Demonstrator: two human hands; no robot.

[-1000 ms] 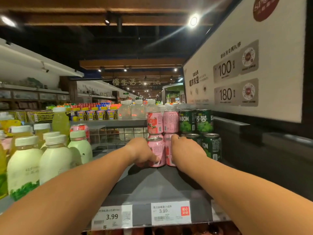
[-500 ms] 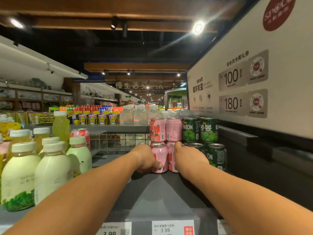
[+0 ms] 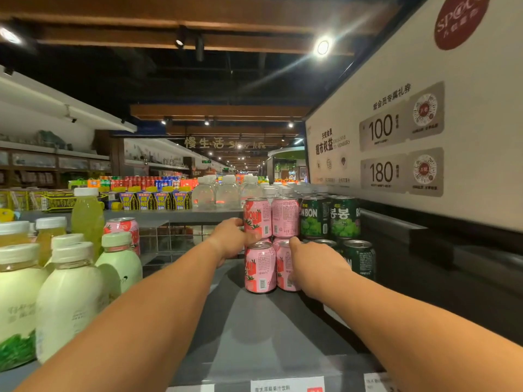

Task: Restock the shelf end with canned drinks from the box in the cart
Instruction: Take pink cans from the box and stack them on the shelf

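Grey shelf point(image 3: 254, 329) in shop aisle, near half bare. Pink cans point(image 3: 260, 268) stacked two high beside green cans point(image 3: 359, 258), far right. Left hand point(image 3: 230, 239) fingers curled round upper pink can; right hand point(image 3: 317, 264) against lower, grip unclear. Restock partly done; box unseen

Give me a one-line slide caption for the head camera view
Both hands, left and right, reach to stacked pink cans beside green cans on a grey shelf.

Two bare forearms, no sleeves; left hand point(image 3: 230, 239), right hand point(image 3: 318, 264) ungloved.
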